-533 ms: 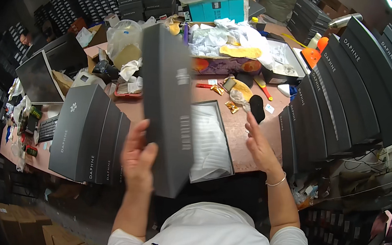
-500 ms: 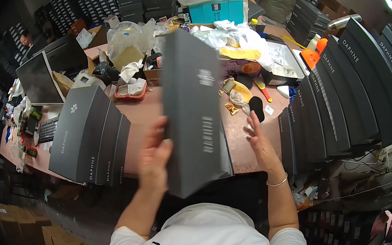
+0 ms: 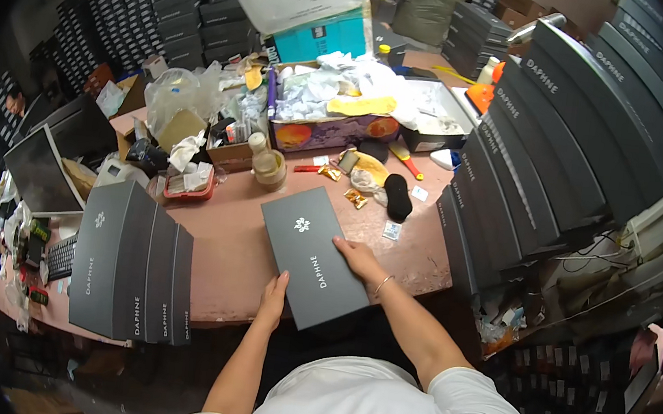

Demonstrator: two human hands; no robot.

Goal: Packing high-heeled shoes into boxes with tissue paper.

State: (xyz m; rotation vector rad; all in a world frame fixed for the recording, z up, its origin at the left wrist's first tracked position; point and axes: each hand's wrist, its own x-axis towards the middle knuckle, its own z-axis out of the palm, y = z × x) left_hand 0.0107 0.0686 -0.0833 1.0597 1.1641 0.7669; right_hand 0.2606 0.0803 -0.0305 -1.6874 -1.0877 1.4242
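A long dark grey box (image 3: 311, 254) with a small white emblem lies flat on the pink table (image 3: 232, 257), just in front of me. My left hand (image 3: 273, 298) holds its near left edge, fingers lying along the side. My right hand (image 3: 358, 257) rests on the box's right edge, a thin bracelet on the wrist. Both hands touch the box.
A stack of matching grey boxes (image 3: 132, 266) stands on edge at the left. A long row of grey boxes (image 3: 532, 173) leans along the right side. Behind lie a black insole (image 3: 398, 197), a floral carton with crumpled paper (image 3: 333, 117), a tape roll (image 3: 267, 165) and plastic bags.
The box was held upright and tilted in my left hand above the table. It now lies flat on the table, with my right hand on its edge.
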